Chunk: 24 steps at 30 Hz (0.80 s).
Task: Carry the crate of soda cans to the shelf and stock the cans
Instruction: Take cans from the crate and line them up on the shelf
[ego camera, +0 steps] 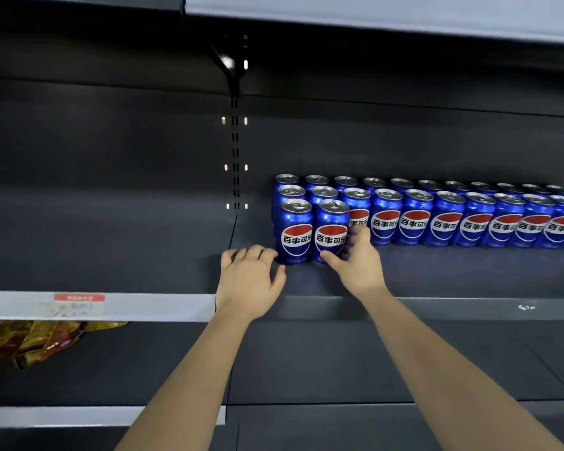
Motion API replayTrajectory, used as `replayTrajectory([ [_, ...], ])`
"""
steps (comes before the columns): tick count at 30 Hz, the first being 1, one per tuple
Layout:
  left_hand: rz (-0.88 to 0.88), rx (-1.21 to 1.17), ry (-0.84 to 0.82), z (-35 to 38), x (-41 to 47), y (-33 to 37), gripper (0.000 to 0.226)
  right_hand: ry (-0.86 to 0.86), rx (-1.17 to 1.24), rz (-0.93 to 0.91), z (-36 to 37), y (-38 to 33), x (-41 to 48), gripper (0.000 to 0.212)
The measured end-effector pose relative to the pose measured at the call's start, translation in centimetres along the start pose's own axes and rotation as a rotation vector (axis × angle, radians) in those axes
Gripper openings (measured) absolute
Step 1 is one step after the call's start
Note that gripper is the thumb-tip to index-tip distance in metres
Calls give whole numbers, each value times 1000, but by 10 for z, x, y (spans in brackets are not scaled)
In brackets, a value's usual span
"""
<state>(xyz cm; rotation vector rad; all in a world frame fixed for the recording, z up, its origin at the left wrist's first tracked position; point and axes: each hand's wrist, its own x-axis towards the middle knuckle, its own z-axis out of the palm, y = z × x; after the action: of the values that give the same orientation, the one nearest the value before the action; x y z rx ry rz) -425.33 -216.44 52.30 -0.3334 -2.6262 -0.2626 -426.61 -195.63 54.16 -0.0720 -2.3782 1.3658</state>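
Several blue soda cans (443,219) stand in rows on the dark shelf (437,275), running from the middle to the right edge. Two cans stand in front of the rows at their left end. My right hand (355,262) grips the right front can (331,232), thumb across its lower front and fingers round its right side. My left hand (251,278) rests on the shelf beside the left front can (295,232), fingers loosely curled, the index finger touching the can's lower left side. The crate is out of view.
Left of the cans the same shelf level (111,242) is bare, with an upright slotted post (235,151) behind. A price tag (79,304) sits on the left shelf's front strip. Yellow snack bags (36,343) lie on the lower shelf at left. Another shelf (372,14) hangs overhead.
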Motion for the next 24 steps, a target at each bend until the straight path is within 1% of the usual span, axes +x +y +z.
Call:
replayTrajectory([
  [5, -6, -9, 19, 0, -1, 0, 39, -6, -70, 14, -1, 0, 1, 64],
  [8, -4, -36, 11, -3, -2, 1, 38, 90, -115, -41, -2, -3, -4, 60],
  [11, -20, -101, 12, -7, -6, 0, 36, 162, -142, -93, -1, -8, -17, 43],
  [15, -20, -140, 52, -12, -25, 3, 35, 195, -53, -134, 4, -11, -42, 24],
  [19, 9, -149, 106, -14, -53, 10, 33, 146, 71, -185, 8, -14, -71, 11],
  [21, 24, -155, 138, -11, -70, 13, 33, 104, 148, -195, 9, -14, -87, 9],
  [24, 31, -166, 188, -5, -96, 17, 35, -40, 183, -197, 19, -2, -116, 9],
])
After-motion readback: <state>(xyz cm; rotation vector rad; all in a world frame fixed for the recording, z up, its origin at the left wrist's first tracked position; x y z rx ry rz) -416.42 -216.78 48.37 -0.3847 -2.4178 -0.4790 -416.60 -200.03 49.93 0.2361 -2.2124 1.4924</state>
